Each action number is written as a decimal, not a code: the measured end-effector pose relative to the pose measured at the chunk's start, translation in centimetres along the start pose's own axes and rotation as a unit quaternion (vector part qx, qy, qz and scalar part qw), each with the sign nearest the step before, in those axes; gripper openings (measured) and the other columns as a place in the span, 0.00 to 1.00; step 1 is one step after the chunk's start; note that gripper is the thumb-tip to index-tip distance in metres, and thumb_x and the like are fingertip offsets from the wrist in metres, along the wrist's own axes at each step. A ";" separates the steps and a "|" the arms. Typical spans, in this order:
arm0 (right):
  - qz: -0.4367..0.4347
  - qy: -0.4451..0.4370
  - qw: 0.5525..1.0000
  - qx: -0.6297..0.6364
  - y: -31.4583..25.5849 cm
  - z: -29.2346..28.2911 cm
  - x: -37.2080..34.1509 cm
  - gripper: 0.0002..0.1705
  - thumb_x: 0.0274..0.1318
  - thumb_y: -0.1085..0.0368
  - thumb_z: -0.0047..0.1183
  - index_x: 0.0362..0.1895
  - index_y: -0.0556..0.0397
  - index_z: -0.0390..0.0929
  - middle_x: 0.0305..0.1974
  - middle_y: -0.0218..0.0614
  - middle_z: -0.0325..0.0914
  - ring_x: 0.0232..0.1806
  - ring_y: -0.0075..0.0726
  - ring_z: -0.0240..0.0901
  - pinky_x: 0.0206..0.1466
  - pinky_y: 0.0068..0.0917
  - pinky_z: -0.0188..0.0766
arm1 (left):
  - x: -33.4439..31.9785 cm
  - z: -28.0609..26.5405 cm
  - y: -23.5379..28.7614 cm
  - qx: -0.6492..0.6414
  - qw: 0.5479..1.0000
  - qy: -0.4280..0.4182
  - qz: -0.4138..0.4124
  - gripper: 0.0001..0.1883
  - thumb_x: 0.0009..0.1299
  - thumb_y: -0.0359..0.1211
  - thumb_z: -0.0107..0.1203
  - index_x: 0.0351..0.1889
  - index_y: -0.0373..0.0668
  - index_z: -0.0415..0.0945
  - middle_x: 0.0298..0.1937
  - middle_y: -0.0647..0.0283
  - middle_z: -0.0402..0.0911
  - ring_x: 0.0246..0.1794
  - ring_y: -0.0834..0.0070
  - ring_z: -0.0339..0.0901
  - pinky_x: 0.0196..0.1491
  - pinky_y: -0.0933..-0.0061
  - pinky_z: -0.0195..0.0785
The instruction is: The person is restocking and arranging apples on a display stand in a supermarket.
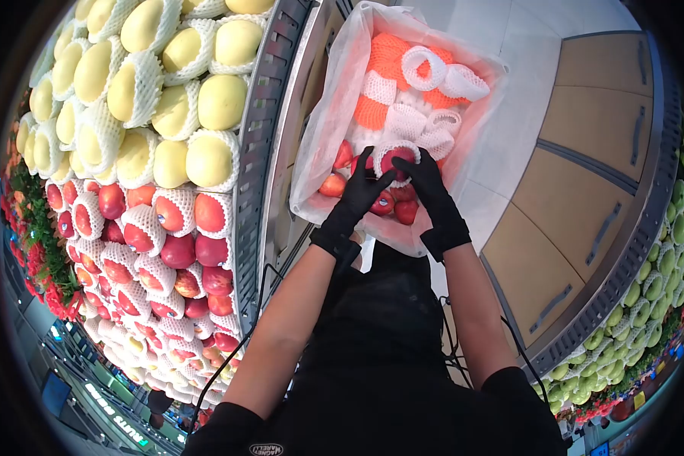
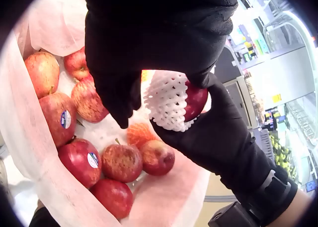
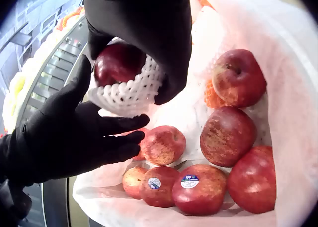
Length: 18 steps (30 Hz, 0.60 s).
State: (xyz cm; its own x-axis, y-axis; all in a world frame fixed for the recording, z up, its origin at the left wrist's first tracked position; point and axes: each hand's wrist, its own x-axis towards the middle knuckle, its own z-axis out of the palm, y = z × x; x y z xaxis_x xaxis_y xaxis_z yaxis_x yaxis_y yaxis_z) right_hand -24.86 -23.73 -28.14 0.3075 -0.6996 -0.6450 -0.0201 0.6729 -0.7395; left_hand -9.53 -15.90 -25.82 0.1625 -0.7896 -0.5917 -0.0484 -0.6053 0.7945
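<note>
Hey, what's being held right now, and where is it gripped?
A red apple in a white foam net, gripped by its sides in the right hand, fingers against the net. Whether the left hand touches it cannot be told.

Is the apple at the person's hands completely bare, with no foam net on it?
No, the left wrist view shows a white foam net around part of the red apple.
</note>
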 end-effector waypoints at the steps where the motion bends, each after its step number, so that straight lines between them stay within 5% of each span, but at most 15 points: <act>1: -0.014 0.040 0.998 -0.046 -0.5 0.9 0.6 0.34 0.46 0.60 0.69 0.56 0.61 0.70 0.51 0.39 0.75 0.50 0.32 0.74 0.54 0.30 0.74 | 0.2 -0.7 -0.4 0.053 0.998 0.020 -0.014 0.44 0.63 0.42 0.67 0.70 0.36 0.53 0.59 0.51 0.71 0.55 0.64 0.73 0.57 0.66 0.69; 3: -0.050 0.085 0.991 -0.091 -0.5 2.0 2.0 0.43 0.39 0.55 0.73 0.57 0.62 0.68 0.51 0.45 0.76 0.52 0.41 0.74 0.55 0.35 0.73 | 0.4 -2.5 -1.4 0.209 0.974 0.067 0.056 0.40 0.61 0.35 0.65 0.69 0.40 0.56 0.61 0.44 0.68 0.53 0.53 0.74 0.55 0.60 0.70; 5: -0.081 0.173 0.958 -0.212 1.1 3.0 4.2 0.46 0.35 0.53 0.74 0.58 0.63 0.67 0.50 0.49 0.77 0.51 0.47 0.75 0.55 0.38 0.73 | 0.6 -4.3 -0.7 0.407 0.902 0.087 0.111 0.38 0.60 0.29 0.61 0.69 0.42 0.57 0.62 0.41 0.67 0.53 0.48 0.73 0.54 0.57 0.71; 6: -0.067 0.173 0.951 -0.249 0.2 3.6 4.2 0.50 0.32 0.52 0.73 0.59 0.64 0.65 0.49 0.55 0.77 0.51 0.55 0.76 0.55 0.41 0.73 | 0.9 -4.7 -0.2 0.414 0.903 0.074 0.086 0.39 0.58 0.23 0.55 0.70 0.44 0.55 0.64 0.40 0.65 0.53 0.43 0.72 0.52 0.51 0.71; 9: -0.001 0.147 0.933 -0.329 0.5 4.2 5.0 0.53 0.36 0.49 0.71 0.63 0.62 0.60 0.54 0.59 0.74 0.57 0.58 0.72 0.59 0.40 0.70 | 2.5 -5.2 0.0 0.454 0.889 0.030 -0.059 0.40 0.60 0.26 0.55 0.72 0.43 0.51 0.68 0.39 0.60 0.58 0.42 0.70 0.57 0.52 0.68; 13: 0.039 0.123 0.900 -0.415 0.6 3.2 5.2 0.46 0.43 0.52 0.63 0.63 0.65 0.59 0.45 0.63 0.77 0.50 0.61 0.75 0.54 0.47 0.72 | 5.3 -5.1 -1.8 0.404 0.906 0.083 -0.090 0.35 0.59 0.30 0.59 0.66 0.42 0.59 0.59 0.44 0.72 0.53 0.47 0.75 0.50 0.52 0.70; 16: 0.016 0.121 0.858 -0.498 -1.9 2.2 3.9 0.37 0.48 0.58 0.56 0.61 0.61 0.63 0.45 0.61 0.77 0.47 0.61 0.76 0.49 0.48 0.75 | 4.6 -6.1 -1.2 0.437 0.897 0.005 -0.063 0.31 0.53 0.35 0.67 0.55 0.43 0.67 0.47 0.50 0.78 0.48 0.50 0.77 0.47 0.54 0.70; 18: -0.045 0.077 0.879 -0.468 -2.4 0.9 3.9 0.33 0.49 0.61 0.56 0.61 0.58 0.65 0.46 0.55 0.78 0.45 0.57 0.78 0.49 0.46 0.75 | 3.8 -5.7 -0.9 0.438 0.896 0.070 0.005 0.30 0.49 0.36 0.71 0.50 0.43 0.69 0.43 0.52 0.78 0.45 0.50 0.77 0.47 0.55 0.71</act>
State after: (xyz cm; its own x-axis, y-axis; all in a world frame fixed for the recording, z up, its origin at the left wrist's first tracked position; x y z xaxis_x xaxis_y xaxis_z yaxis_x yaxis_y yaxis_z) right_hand -22.79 -27.91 -28.72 0.2172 -0.8127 -0.5406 -0.7984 0.1707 -0.5774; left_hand -3.28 -17.73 -28.00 0.2762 -0.8122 -0.5138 -0.7959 -0.4930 0.3515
